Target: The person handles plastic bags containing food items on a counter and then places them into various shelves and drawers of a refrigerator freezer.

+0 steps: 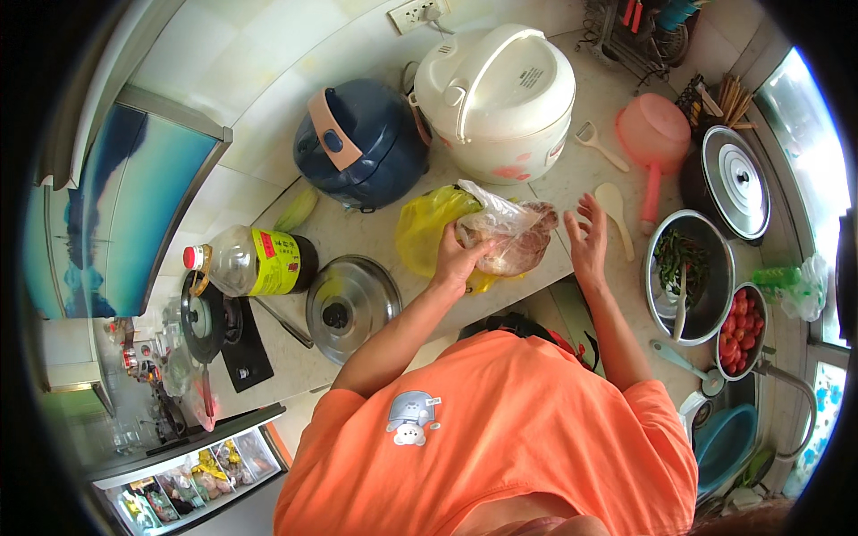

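Observation:
My left hand [461,254] grips a piece of meat [519,251] in a clear plastic bag [493,211], above the counter's front corner. The meat looks pinkish brown and pale in patches, perhaps frozen. Beneath and behind it spreads a crumpled yellow plastic bag [425,228]. To the right of the meat, my right hand [588,234] hovers with its fingers apart, holding nothing. A pale rice paddle [613,214] lies just beyond it on the countertop [375,231].
A white rice cooker [496,107] and a dark blue cooker [362,144] stand behind. Leftward are a pot lid [353,308] and a sauce bottle [255,261]. Rightward sit a steel bowl of green peppers [690,275], a bowl of tomatoes [741,328] and a pink ladle [651,134]. A freezer drawer [194,482] stands pulled out.

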The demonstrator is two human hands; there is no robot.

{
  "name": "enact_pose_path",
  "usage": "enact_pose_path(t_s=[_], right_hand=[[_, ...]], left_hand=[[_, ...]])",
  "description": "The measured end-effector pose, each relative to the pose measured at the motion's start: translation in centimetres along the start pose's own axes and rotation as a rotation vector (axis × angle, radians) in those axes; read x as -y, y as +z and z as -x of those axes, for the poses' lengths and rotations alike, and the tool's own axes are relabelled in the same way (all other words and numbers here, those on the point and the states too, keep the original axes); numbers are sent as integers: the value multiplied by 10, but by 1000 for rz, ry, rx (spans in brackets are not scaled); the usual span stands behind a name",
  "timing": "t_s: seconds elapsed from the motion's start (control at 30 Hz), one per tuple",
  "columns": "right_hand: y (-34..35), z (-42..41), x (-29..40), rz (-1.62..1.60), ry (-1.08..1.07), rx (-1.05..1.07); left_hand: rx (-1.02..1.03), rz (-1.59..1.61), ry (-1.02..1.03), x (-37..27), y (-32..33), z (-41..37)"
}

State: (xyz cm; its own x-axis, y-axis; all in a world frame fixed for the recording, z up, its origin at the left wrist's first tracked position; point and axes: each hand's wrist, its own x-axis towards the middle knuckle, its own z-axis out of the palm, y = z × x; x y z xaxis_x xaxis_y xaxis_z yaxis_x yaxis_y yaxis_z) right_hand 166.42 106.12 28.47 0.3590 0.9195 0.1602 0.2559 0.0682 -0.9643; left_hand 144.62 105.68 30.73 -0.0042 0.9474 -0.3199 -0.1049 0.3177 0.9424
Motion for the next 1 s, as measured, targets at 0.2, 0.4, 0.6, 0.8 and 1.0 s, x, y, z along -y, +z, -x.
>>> enact_pose_path(t_s=[0.2, 0.4, 0.6, 0.8, 1.0], right_hand=[[37, -2, 24, 213, -308, 432], [38, -23, -2, -549, 510, 288], [32, -32, 35, -624, 615, 338], [24, -73, 27, -467, 490, 338], [18, -92, 4, -361, 493, 184]], left_hand=[[10, -219, 51, 15, 0, -3], [188, -220, 98, 15, -9, -10], [164, -491, 242, 32, -22, -22], [393, -561, 222, 6, -29, -31], [422, -298, 15, -13, -24, -31]])
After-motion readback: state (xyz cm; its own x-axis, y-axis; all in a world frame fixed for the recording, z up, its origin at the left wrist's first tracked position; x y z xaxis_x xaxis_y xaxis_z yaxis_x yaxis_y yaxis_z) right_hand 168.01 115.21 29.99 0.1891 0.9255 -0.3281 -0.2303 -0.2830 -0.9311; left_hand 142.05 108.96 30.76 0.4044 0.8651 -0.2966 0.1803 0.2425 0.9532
